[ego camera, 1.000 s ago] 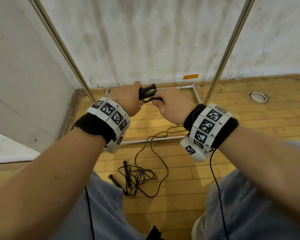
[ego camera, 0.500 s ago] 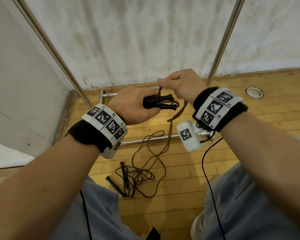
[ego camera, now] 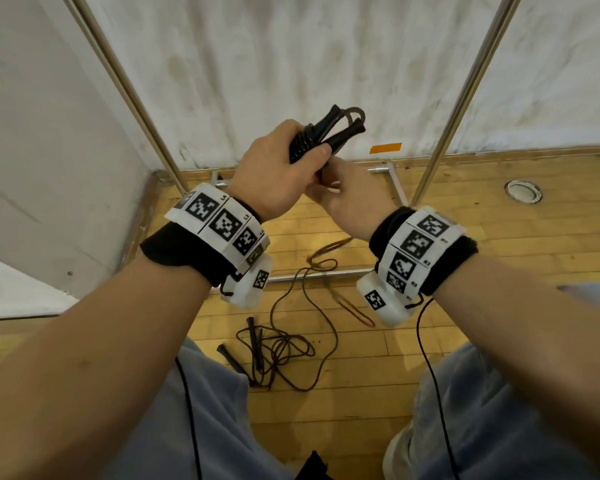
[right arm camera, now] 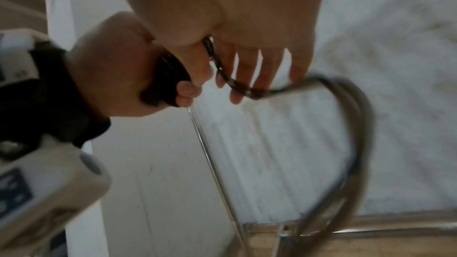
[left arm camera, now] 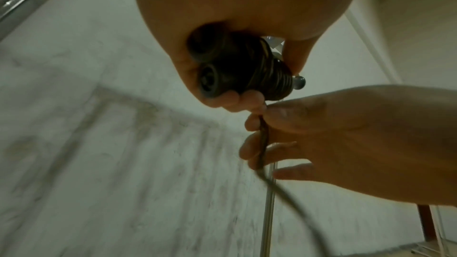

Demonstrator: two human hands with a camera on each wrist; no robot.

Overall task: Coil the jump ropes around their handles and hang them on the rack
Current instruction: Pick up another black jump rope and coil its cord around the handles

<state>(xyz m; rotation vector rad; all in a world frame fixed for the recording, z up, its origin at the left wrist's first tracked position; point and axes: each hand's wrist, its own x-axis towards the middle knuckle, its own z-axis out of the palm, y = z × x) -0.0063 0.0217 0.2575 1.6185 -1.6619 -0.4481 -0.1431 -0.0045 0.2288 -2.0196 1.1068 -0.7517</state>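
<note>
My left hand [ego camera: 278, 168] grips the two black handles [ego camera: 326, 133] of a jump rope, held side by side and tilted up in front of the wall. Several turns of brown rope are coiled round them [left arm camera: 262, 77]. My right hand [ego camera: 347, 199] sits just below and right of the left, pinching the free rope [left arm camera: 262, 140] between thumb and fingers. The rest of that rope [right arm camera: 346, 124] hangs down in a blurred loop [ego camera: 329, 251]. A second jump rope [ego camera: 278, 348] lies tangled on the wooden floor between my knees, with its black handles beside it.
The rack's slanted metal poles rise on the left [ego camera: 129, 84] and right [ego camera: 465, 84], joined by a low base bar [ego camera: 326, 273] on the floor. The white wall is close behind. A round floor fitting [ego camera: 522, 190] and orange tape [ego camera: 385, 147] lie at the right.
Both hands have risen. My right hand swung from above the handles to below them, carrying the rope round. The handles now tilt upward, and the hanging loop is shorter.
</note>
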